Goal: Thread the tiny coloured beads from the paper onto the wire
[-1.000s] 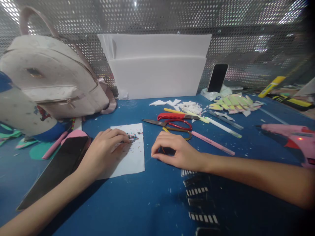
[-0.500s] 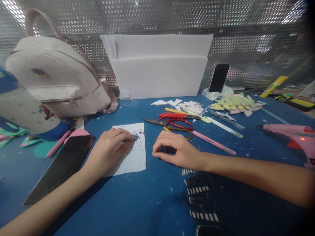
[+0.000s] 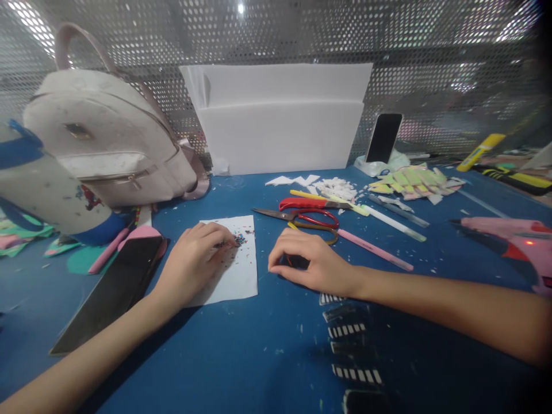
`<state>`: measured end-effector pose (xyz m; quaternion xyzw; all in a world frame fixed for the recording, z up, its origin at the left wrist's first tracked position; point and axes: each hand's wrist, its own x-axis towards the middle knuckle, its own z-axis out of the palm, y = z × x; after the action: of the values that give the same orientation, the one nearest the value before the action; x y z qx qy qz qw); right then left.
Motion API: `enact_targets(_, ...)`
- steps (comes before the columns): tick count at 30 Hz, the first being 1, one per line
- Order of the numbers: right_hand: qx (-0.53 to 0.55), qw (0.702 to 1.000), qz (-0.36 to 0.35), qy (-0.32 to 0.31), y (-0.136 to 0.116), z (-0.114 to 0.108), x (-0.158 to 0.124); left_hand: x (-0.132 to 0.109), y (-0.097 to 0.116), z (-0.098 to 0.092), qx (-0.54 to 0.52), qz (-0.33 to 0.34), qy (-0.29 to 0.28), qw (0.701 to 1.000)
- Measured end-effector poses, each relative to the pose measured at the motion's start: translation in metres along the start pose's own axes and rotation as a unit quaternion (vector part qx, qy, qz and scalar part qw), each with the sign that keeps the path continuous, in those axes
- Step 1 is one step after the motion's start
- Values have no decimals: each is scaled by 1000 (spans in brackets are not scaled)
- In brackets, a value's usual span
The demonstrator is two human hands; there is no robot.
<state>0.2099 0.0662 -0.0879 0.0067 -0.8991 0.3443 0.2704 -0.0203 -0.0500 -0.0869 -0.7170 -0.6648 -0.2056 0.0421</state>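
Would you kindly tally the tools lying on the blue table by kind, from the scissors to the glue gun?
Scissors: 1
Red box cutter: 1
Pink pen: 1
White pen: 1
Pink glue gun: 1
Phones: 2, one flat, one propped
Total: 7

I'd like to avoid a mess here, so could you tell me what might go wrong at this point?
The left hand rests on the white paper beside the tiny coloured bits; a nudge could scatter them. The glue gun shows a lit lamp, so it may be hot. The scissors lie open near the right hand.
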Motion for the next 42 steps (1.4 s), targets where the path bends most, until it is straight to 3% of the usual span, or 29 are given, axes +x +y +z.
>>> enact_targets(13, -5, 1000, -3, -5, -3, -1, 1, 1, 1, 9, -11, -14, -2, 1000)
enact_targets(34, -19, 1000, 4, 4, -5, 0, 0, 3, 5, 5, -80, -33, 49, 995)
enact_targets(42, -15, 1000, 1, 5, -5, 0, -1, 2, 3, 6, -64, -13, 37, 997)
